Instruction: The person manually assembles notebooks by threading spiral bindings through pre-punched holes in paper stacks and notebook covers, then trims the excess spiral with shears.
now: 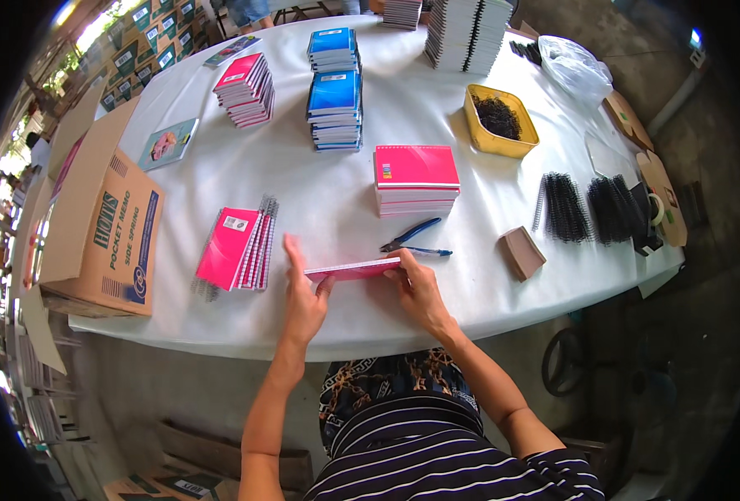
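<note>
A small pink notebook (353, 270) is held up edge-on near the table's front edge, its row of binding holes along the top. My right hand (420, 292) grips its right end, thumb on the near side. At the other end my left hand (305, 305) holds it by the thumb, with the fingers stretched upward and slightly blurred. Just beyond lie blue-handled pliers (412, 238). A pile of pink spiral notebooks (226, 249) rests left of my left hand. Farther off stands a stack of pink-covered notebooks (418, 171), without coils that I can see.
Blue notebook stacks (334, 100) and a pink stack (245, 88) stand farther back. A yellow tub (516, 149) holds black wire pieces. Black coils (564, 209) and a brown block (521, 253) lie at right. An open cardboard box (124, 234) stands left.
</note>
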Available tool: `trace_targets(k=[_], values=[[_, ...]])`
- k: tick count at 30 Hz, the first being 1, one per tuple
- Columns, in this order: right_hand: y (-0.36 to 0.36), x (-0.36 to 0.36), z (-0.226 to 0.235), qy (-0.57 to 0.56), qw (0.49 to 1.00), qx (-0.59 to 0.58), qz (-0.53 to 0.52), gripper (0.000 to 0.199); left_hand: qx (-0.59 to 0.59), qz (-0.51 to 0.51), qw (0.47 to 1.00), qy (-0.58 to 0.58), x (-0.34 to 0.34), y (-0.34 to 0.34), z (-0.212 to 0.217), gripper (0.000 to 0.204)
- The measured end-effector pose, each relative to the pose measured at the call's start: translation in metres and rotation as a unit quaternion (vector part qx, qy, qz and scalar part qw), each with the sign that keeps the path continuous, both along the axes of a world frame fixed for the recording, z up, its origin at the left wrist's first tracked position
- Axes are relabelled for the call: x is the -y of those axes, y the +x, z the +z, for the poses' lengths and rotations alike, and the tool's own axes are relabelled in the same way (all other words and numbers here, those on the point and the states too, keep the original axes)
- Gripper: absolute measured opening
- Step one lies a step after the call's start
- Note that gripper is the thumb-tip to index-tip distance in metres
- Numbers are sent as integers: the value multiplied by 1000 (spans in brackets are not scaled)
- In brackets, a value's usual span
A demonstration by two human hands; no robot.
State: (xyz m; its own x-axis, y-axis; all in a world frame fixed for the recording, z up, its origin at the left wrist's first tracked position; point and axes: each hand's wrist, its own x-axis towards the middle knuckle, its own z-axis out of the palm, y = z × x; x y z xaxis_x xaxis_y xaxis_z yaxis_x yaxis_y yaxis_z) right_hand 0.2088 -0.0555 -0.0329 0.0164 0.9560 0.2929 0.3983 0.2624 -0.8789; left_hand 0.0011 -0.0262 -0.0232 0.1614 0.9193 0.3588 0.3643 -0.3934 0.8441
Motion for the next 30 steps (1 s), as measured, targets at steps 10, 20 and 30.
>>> trace_targets(k=[10,20,30], values=[[77,-16,35,130,989,63,-31,34,-395,-74,905,138,-10,51,43,54],[312,-101,-1,-107,775,499,-373,28,-453,-173,874,-2,-16,46,65,51],[118,-27,90,9,990,141,21,33,-420,-129,897,57,-5,40,53,57]])
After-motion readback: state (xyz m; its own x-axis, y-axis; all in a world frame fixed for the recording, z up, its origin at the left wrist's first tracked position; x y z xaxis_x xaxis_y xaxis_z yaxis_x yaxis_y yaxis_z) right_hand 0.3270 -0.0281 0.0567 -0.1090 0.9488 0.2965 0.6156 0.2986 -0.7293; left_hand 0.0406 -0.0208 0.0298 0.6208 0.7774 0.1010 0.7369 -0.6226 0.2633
